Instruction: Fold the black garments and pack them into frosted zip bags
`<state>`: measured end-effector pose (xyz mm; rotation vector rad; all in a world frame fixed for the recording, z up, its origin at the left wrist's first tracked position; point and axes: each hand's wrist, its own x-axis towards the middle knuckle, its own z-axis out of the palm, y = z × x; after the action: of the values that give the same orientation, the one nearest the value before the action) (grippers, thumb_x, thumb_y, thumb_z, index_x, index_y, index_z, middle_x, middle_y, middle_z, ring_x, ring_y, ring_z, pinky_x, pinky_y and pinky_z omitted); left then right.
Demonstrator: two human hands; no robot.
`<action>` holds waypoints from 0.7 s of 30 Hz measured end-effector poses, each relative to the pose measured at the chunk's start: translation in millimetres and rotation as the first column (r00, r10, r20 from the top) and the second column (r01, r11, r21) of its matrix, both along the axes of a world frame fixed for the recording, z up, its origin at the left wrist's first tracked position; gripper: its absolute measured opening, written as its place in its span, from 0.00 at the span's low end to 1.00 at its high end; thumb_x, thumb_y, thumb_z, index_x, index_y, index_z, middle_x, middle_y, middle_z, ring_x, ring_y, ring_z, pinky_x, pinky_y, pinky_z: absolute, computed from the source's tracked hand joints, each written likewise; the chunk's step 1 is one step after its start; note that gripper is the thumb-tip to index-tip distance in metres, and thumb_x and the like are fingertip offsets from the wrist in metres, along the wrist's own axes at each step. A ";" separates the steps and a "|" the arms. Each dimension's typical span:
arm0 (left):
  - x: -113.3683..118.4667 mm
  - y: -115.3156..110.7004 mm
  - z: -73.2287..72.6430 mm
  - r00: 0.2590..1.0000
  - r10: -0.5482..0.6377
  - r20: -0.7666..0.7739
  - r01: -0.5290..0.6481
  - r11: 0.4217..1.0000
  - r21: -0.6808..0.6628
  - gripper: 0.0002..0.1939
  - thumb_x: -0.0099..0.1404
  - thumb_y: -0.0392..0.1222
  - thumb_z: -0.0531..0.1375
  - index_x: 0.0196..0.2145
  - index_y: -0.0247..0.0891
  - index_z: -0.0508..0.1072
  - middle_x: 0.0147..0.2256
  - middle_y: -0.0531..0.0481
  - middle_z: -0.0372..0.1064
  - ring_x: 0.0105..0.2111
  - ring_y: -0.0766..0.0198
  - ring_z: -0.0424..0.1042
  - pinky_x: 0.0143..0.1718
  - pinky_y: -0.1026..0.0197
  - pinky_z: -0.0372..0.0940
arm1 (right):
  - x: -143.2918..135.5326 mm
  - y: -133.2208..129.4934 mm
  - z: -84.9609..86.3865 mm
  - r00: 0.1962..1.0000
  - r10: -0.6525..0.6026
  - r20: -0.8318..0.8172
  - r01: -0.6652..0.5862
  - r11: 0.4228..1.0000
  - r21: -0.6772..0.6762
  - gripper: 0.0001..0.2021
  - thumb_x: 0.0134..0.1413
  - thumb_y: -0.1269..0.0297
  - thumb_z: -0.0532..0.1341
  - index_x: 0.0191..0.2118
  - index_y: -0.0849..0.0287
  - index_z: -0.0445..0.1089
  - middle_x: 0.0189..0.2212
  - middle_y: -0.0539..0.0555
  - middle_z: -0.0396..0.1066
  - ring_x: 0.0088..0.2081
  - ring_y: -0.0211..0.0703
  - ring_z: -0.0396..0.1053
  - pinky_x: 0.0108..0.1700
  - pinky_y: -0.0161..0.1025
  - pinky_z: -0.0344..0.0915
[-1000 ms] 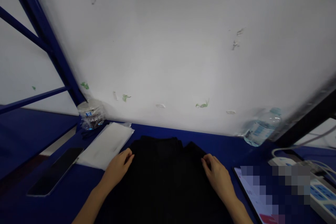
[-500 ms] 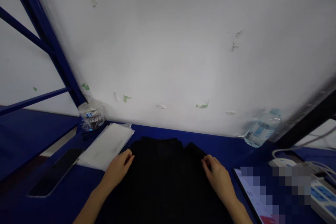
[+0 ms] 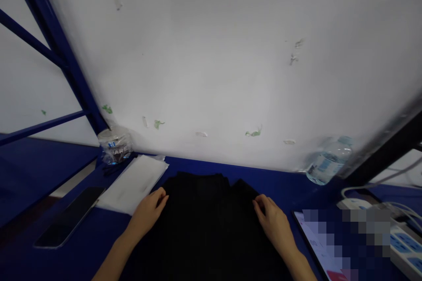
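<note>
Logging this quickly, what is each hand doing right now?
Left hand: fingers curled on the black garment's left edge; grip unclear.
Right hand: fingers curled on its right edge; grip unclear.

At frame centre, a bare strip of the blue tabletop (image 3: 263, 178) lies open between the black folded cloth (image 3: 204, 224) and the white wall (image 3: 214, 52). At lower left, a white paper stack (image 3: 133, 182) and a flat black phone (image 3: 69, 221) take up room, with a clear plastic bottle (image 3: 114, 144) in the corner beyond. At lower right stand a tablet (image 3: 316, 246), a white power strip (image 3: 395, 241) and a lying water bottle (image 3: 326, 162).
</note>
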<state>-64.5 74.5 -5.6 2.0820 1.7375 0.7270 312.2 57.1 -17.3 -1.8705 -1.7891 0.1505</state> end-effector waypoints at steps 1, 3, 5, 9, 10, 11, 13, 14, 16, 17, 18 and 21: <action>0.1 0.0 0.0 1.000 0.001 0.003 -0.001 1.000 0.003 0.09 0.66 0.43 0.47 0.27 0.42 0.56 0.25 0.56 0.61 0.25 0.62 0.64 0.29 0.61 0.55 | 0.0 0.1 0.0 1.000 0.000 0.000 0.000 1.000 0.006 0.12 0.58 0.56 0.46 0.31 0.55 0.62 0.29 0.53 0.68 0.29 0.44 0.69 0.29 0.38 0.61; 0.1 0.1 -0.2 1.000 0.005 0.004 -0.005 1.000 0.003 0.09 0.65 0.43 0.47 0.27 0.42 0.57 0.24 0.57 0.61 0.25 0.62 0.64 0.29 0.61 0.55 | -0.1 0.1 0.0 1.000 0.004 0.001 -0.004 1.000 0.016 0.12 0.58 0.56 0.46 0.31 0.55 0.62 0.29 0.53 0.68 0.29 0.44 0.69 0.29 0.38 0.61; -0.1 0.4 -0.5 1.000 0.008 0.000 -0.008 1.000 -0.004 0.09 0.65 0.43 0.47 0.27 0.42 0.57 0.24 0.57 0.61 0.25 0.62 0.64 0.29 0.61 0.55 | -0.2 0.1 0.0 1.000 0.006 0.001 -0.006 1.000 0.014 0.13 0.58 0.56 0.46 0.31 0.54 0.62 0.29 0.53 0.68 0.28 0.44 0.69 0.28 0.38 0.61; -0.9 1.1 -1.6 1.000 -0.006 -0.013 0.006 1.000 0.002 0.09 0.66 0.43 0.47 0.27 0.42 0.56 0.24 0.56 0.61 0.25 0.62 0.65 0.29 0.61 0.55 | -0.3 0.5 -0.8 1.000 -0.008 -0.003 0.008 1.000 -0.008 0.13 0.58 0.55 0.46 0.31 0.54 0.62 0.29 0.52 0.68 0.29 0.44 0.69 0.29 0.38 0.61; -1.1 1.3 -1.9 1.000 -0.009 -0.013 0.009 1.000 0.006 0.09 0.66 0.43 0.47 0.27 0.42 0.57 0.24 0.56 0.61 0.26 0.62 0.65 0.29 0.61 0.55 | -0.2 0.7 -1.1 1.000 -0.012 -0.003 0.012 1.000 -0.011 0.12 0.58 0.55 0.46 0.32 0.54 0.62 0.29 0.52 0.68 0.29 0.44 0.69 0.29 0.38 0.61; -1.3 1.4 -2.1 1.000 -0.010 -0.011 0.010 1.000 0.009 0.09 0.66 0.43 0.47 0.27 0.42 0.57 0.24 0.56 0.62 0.26 0.62 0.65 0.29 0.61 0.55 | -0.1 0.8 -1.2 1.000 -0.016 -0.003 0.016 1.000 -0.014 0.12 0.58 0.55 0.46 0.32 0.54 0.62 0.30 0.52 0.68 0.30 0.44 0.69 0.30 0.38 0.61; -1.5 1.4 -2.4 1.000 -0.010 -0.002 0.010 1.000 0.008 0.09 0.66 0.44 0.47 0.28 0.42 0.58 0.24 0.56 0.62 0.26 0.62 0.65 0.29 0.62 0.55 | 0.1 0.8 -1.2 1.000 -0.018 -0.007 0.018 1.000 -0.022 0.12 0.58 0.55 0.46 0.32 0.54 0.62 0.30 0.52 0.68 0.30 0.44 0.70 0.30 0.38 0.61; -1.5 1.3 -2.4 1.000 -0.007 0.002 0.007 1.000 0.009 0.09 0.66 0.44 0.47 0.28 0.42 0.58 0.25 0.56 0.62 0.26 0.62 0.65 0.29 0.62 0.55 | 0.2 0.7 -1.1 1.000 -0.016 -0.009 0.016 1.000 -0.027 0.12 0.58 0.55 0.46 0.32 0.54 0.62 0.30 0.52 0.68 0.30 0.44 0.69 0.30 0.37 0.61; -1.2 0.9 -2.1 1.000 -0.003 0.008 0.003 1.000 0.014 0.09 0.66 0.44 0.47 0.27 0.42 0.58 0.25 0.56 0.62 0.26 0.62 0.65 0.29 0.62 0.55 | 0.3 0.4 -0.6 1.000 -0.014 -0.012 0.014 1.000 -0.027 0.12 0.58 0.55 0.46 0.33 0.54 0.62 0.30 0.52 0.68 0.30 0.43 0.69 0.30 0.37 0.61; -0.9 0.6 -1.8 1.000 -0.002 0.009 0.002 1.000 0.015 0.09 0.66 0.43 0.47 0.27 0.42 0.58 0.25 0.56 0.62 0.25 0.63 0.65 0.29 0.62 0.55 | 0.2 0.2 -0.3 1.000 -0.012 -0.012 0.012 1.000 -0.021 0.12 0.58 0.55 0.46 0.32 0.54 0.62 0.30 0.52 0.68 0.30 0.43 0.69 0.30 0.37 0.61; -0.6 0.4 -1.3 1.000 0.000 0.008 0.000 1.000 0.015 0.09 0.66 0.43 0.48 0.27 0.42 0.58 0.25 0.56 0.62 0.25 0.63 0.65 0.29 0.62 0.55 | 0.1 0.1 -0.1 1.000 -0.010 -0.011 0.010 1.000 -0.012 0.12 0.58 0.56 0.47 0.32 0.54 0.62 0.30 0.52 0.68 0.30 0.43 0.69 0.30 0.37 0.61; 0.2 -0.3 0.5 1.000 0.001 0.004 -0.001 1.000 0.010 0.09 0.65 0.43 0.47 0.27 0.42 0.57 0.24 0.56 0.61 0.25 0.63 0.64 0.29 0.62 0.55 | -0.4 -0.1 0.7 1.000 -0.012 -0.006 0.012 1.000 0.000 0.13 0.58 0.55 0.47 0.32 0.54 0.63 0.29 0.52 0.68 0.29 0.43 0.69 0.28 0.37 0.60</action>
<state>-64.2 74.2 -5.1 2.0849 1.7364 0.7418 311.8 57.0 -16.6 -1.8784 -1.7736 0.1512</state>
